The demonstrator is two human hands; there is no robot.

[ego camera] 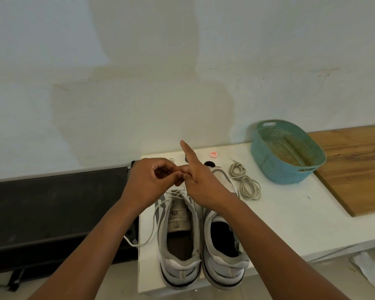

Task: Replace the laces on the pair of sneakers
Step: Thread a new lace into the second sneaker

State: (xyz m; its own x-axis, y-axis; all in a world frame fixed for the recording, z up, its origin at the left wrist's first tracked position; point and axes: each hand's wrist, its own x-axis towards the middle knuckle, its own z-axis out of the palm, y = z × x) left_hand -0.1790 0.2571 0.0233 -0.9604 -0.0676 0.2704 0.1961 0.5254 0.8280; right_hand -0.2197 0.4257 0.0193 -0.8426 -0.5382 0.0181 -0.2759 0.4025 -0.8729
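Two sneakers side by side at near edge of white bench [290, 213], heels toward viewer. Left sneaker [178, 234] part-laced; loose lace [154, 221] trails off its left side. Right sneaker [223, 241] toe hidden behind hands. Left hand [152, 180] fingers curled, pinching at right hand [199, 180]; whether lace is held, cannot tell. Right index finger points up. Coiled laces [246, 180] right of sneakers.

A pale wall [182, 61] fills the upper half, marked by large uneven patches — some bluish-white, some a yellowed beige. Against it stands a white table [290, 213], with a wooden board [355, 165] lying on its right end and a black surface [52, 208] butting against its left side. Below — a strip of light grey floor [121, 282], evenly and softly lit.
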